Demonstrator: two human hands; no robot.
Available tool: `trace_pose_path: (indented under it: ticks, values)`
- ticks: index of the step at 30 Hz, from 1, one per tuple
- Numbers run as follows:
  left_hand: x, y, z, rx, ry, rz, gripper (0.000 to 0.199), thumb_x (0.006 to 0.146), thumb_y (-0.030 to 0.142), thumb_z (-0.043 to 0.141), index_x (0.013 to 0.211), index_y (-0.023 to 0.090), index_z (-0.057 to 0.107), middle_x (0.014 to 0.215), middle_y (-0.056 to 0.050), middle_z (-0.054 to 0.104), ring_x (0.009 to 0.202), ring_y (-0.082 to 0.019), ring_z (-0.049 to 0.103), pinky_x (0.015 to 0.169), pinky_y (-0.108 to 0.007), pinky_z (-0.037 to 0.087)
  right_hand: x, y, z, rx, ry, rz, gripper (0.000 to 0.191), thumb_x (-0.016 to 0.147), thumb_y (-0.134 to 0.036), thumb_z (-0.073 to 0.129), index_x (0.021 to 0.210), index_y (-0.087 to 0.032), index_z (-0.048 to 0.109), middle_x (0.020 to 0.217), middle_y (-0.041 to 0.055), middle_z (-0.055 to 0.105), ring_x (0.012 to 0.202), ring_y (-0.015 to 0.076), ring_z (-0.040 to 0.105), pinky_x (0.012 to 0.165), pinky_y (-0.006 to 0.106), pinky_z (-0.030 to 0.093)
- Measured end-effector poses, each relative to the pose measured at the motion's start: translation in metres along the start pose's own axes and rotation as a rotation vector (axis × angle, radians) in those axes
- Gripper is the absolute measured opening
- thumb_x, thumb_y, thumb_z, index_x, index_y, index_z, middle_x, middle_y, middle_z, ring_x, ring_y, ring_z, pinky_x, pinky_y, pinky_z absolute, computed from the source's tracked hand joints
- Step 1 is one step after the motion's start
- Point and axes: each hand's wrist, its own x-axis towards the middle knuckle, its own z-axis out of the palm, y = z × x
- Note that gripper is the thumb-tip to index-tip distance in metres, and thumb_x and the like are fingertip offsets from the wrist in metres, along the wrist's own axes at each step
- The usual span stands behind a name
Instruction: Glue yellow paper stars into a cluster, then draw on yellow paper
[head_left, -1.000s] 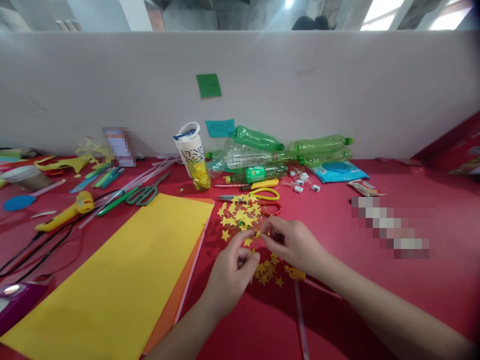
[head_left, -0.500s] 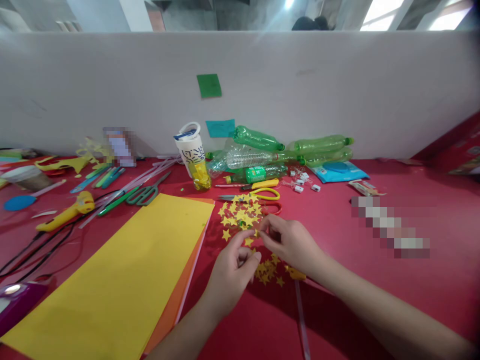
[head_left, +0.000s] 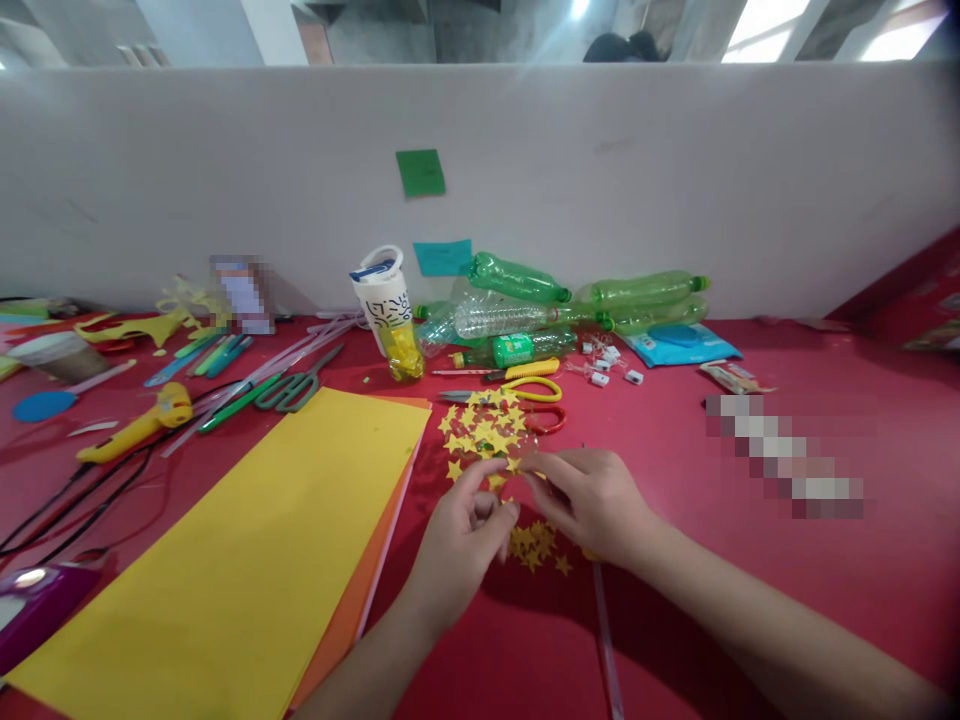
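Many small yellow paper stars (head_left: 484, 432) lie in a heap before me, with a bit of clear, shiny plastic showing among them. My left hand (head_left: 461, 545) is curled at the near side of this heap, its index fingertip close to a single yellow star (head_left: 514, 465). Its thumb sits lower, apart from the index; what the curled fingers hold, if anything, is hidden. My right hand (head_left: 604, 500) pinches that star from the right, its fingertips partly hidden. A second heap of stars (head_left: 534, 543) rests below, between the wrists. Under my right hand runs a translucent stick (head_left: 607, 640).
Yellow sheets (head_left: 247, 540) cover the left of the red table. Beyond the stars lie yellow-and-red-handled scissors (head_left: 532, 388), a yellow cutter (head_left: 532, 368) and plastic bottles (head_left: 517, 278). A patterned cup (head_left: 386, 305) stands at the back. Left are a yellow glue gun (head_left: 142, 425) and green scissors (head_left: 292, 388).
My right hand has shifted slightly right and turned flatter, its fingers now drawn closer together over the star. The left hand stays almost where it was.
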Motion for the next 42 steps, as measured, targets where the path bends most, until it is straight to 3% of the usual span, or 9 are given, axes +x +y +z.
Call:
trace_pose_path:
  ticks: [8, 14, 18, 23, 27, 31, 35, 40, 42]
  values:
    - [-0.001, -0.002, -0.002, 0.085, 0.009, 0.024, 0.038, 0.085, 0.027, 0.046, 0.121, 0.018, 0.043, 0.050, 0.008, 0.042, 0.049, -0.010, 0.041, 0.051, -0.022, 0.033, -0.001, 0.001, -0.002, -0.020, -0.012, -0.038, 0.024, 0.090, -0.021, 0.040, 0.102, -0.017, 0.061, 0.067, 0.0035, 0.065, 0.057, 0.0130, 0.054, 0.055, 0.025, 0.033]
    - [-0.003, -0.008, -0.008, 0.621, 0.174, 0.248, 0.038, 0.087, 0.029, 0.042, 0.124, 0.021, 0.047, 0.055, 0.006, 0.035, 0.049, -0.011, 0.035, 0.049, -0.023, 0.026, 0.002, 0.003, -0.021, 0.051, 0.077, 0.059, 0.022, 0.089, -0.019, 0.043, 0.102, -0.016, 0.060, 0.066, 0.0015, 0.064, 0.052, 0.0106, 0.051, 0.054, 0.023, 0.035]
    - [-0.004, -0.006, -0.012, 0.785, 0.193, 0.326, 0.036, 0.087, 0.026, 0.040, 0.122, 0.019, 0.046, 0.055, 0.006, 0.038, 0.047, -0.011, 0.036, 0.050, -0.023, 0.027, 0.003, 0.006, -0.030, 0.002, 0.110, 0.078, 0.023, 0.089, -0.022, 0.042, 0.100, -0.018, 0.062, 0.063, 0.0006, 0.063, 0.052, 0.0110, 0.051, 0.054, 0.023, 0.035]
    - [-0.006, -0.002, -0.018, 0.774, 0.321, 0.352, 0.027, 0.084, 0.023, 0.042, 0.111, 0.020, 0.046, 0.055, 0.007, 0.038, 0.046, -0.010, 0.037, 0.050, -0.022, 0.029, 0.001, 0.009, -0.040, -0.050, 0.050, 0.132, 0.022, 0.088, -0.024, 0.043, 0.097, -0.019, 0.062, 0.064, 0.0014, 0.064, 0.053, 0.0119, 0.053, 0.053, 0.024, 0.034]
    - [-0.006, 0.006, -0.026, 0.532, 0.444, 0.291, 0.011, 0.082, 0.029, 0.049, 0.088, 0.022, 0.045, 0.050, 0.009, 0.040, 0.044, -0.009, 0.037, 0.047, -0.020, 0.030, -0.005, 0.003, -0.048, -0.078, -0.174, 0.123, 0.018, 0.087, -0.021, 0.045, 0.091, -0.020, 0.062, 0.068, 0.0014, 0.064, 0.058, 0.0130, 0.055, 0.054, 0.024, 0.033]
    - [-0.008, 0.015, -0.035, 0.336, 0.506, 0.284, 0.022, 0.082, 0.033, 0.050, 0.065, 0.020, 0.044, 0.048, 0.006, 0.040, 0.045, -0.009, 0.038, 0.046, -0.020, 0.030, -0.017, -0.010, -0.045, -0.139, -0.362, 0.010, 0.011, 0.085, -0.018, 0.049, 0.080, -0.019, 0.059, 0.076, 0.0028, 0.062, 0.070, 0.0158, 0.054, 0.059, 0.026, 0.033]
    - [-0.014, 0.016, -0.036, 0.366, 0.387, 0.311, 0.029, 0.084, 0.033, 0.047, 0.058, 0.019, 0.048, 0.045, 0.006, 0.037, 0.044, -0.009, 0.036, 0.047, -0.021, 0.029, -0.025, -0.021, -0.034, -0.198, -0.401, -0.050, 0.012, 0.083, -0.018, 0.054, 0.072, -0.018, 0.058, 0.077, 0.0030, 0.058, 0.073, 0.0165, 0.050, 0.064, 0.028, 0.033]
    - [-0.021, 0.004, -0.017, 0.755, -0.147, 0.406, 0.030, 0.084, 0.027, 0.045, 0.057, 0.017, 0.051, 0.053, 0.002, 0.048, 0.051, -0.010, 0.042, 0.051, -0.023, 0.027, -0.030, -0.029, -0.016, -0.279, -0.367, -0.060, 0.009, 0.081, -0.019, 0.057, 0.072, -0.018, 0.061, 0.076, 0.0034, 0.055, 0.075, 0.0182, 0.046, 0.067, 0.031, 0.031]
    - [-0.022, -0.002, -0.009, 0.905, -0.253, 0.424, 0.026, 0.082, 0.025, 0.047, 0.058, 0.018, 0.053, 0.053, 0.001, 0.051, 0.050, -0.011, 0.042, 0.050, -0.024, 0.024, -0.030, -0.031, -0.009, -0.309, -0.342, -0.080, 0.006, 0.078, -0.020, 0.060, 0.073, -0.018, 0.062, 0.076, 0.0038, 0.054, 0.077, 0.0198, 0.046, 0.068, 0.033, 0.031]
